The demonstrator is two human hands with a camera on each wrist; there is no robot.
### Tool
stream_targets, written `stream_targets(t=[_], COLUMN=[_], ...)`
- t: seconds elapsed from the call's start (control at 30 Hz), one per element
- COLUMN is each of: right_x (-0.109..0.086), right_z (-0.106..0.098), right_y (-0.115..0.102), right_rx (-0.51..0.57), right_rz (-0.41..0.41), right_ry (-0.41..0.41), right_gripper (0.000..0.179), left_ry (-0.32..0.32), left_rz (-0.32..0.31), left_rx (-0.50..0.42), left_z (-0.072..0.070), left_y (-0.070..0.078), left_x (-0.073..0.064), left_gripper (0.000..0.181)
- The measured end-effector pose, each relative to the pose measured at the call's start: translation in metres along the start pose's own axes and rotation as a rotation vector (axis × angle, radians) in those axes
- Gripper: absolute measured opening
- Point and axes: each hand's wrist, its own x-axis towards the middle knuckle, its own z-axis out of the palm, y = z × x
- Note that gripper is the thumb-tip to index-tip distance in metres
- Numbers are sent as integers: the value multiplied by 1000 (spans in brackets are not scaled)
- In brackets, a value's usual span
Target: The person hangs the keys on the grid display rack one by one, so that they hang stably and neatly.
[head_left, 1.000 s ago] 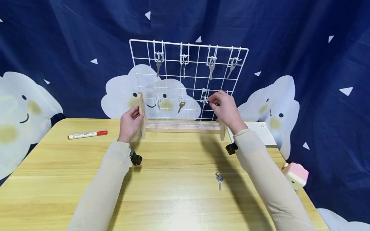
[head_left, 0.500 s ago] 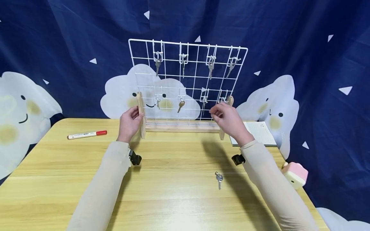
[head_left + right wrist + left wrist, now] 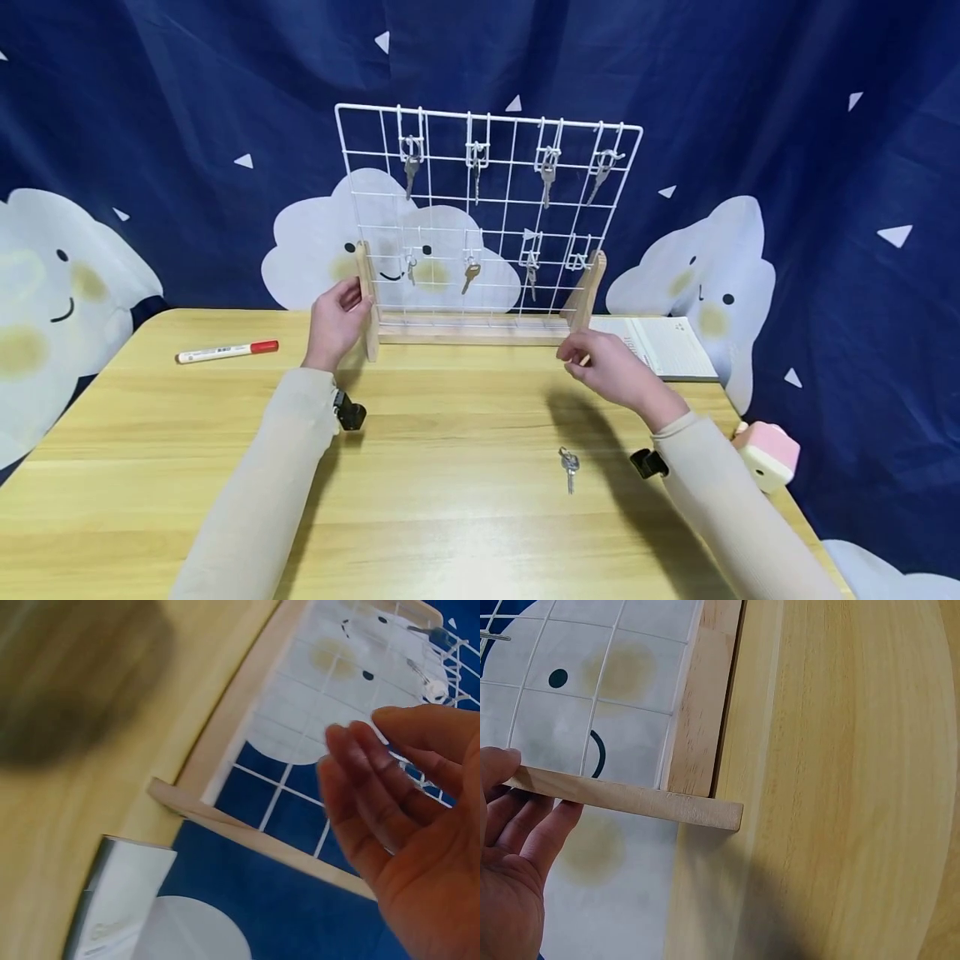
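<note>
A white wire grid rack [image 3: 510, 200] stands upright in a wooden frame at the back of the table. My left hand [image 3: 337, 321] pinches the rack's left wooden post [image 3: 630, 801] between thumb and fingers. Several keys hang from hooks along the top row, among them a key [image 3: 548, 177]. Three more hang on the lower row, the rightmost being a silver key [image 3: 532, 279]; the lower right hook [image 3: 577, 260] is bare. My right hand [image 3: 611, 367] hovers in front of the right post, its fingers loosely bent around nothing. A silver key with a ring [image 3: 570, 469] lies on the table nearer me.
A marker with a red cap [image 3: 227, 351] lies on the left of the table. Behind my right hand is a notepad [image 3: 678, 350]. A pink and cream box-shaped object [image 3: 768, 457] sits at the right edge. A dark blue cloud-print curtain [image 3: 712, 100] hangs behind.
My right hand has moved away from the lower key beside it, down and toward me, uncovering the lower right hook and right post. That key swings slightly. The left hand stays on its post.
</note>
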Motion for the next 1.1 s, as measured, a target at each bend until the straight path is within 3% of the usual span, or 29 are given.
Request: stream_targets(t=[0.3, 0.53, 0.83, 0.97, 1.1], right_x=[-28, -46, -63, -67, -68], right_z=[17, 32, 42, 45, 48], right_y=[14, 15, 13, 10, 9], right_rx=[33, 72, 141, 141, 127], right_rz=[23, 28, 14, -4, -5], right_ry=[-124, -244, -332, -348, -311], right_gripper=[19, 17, 22, 24, 22], left_ry=[-18, -15, -10, -6, -2], left_rz=[-17, -25, -29, -18, -20], left_rx=[18, 17, 3, 3, -1], left_z=[-2, -3, -1, 0, 0], left_y=[4, 3, 2, 3, 4], left_x=[1, 1, -1, -1, 0], left_gripper=[47, 48, 48, 47, 47])
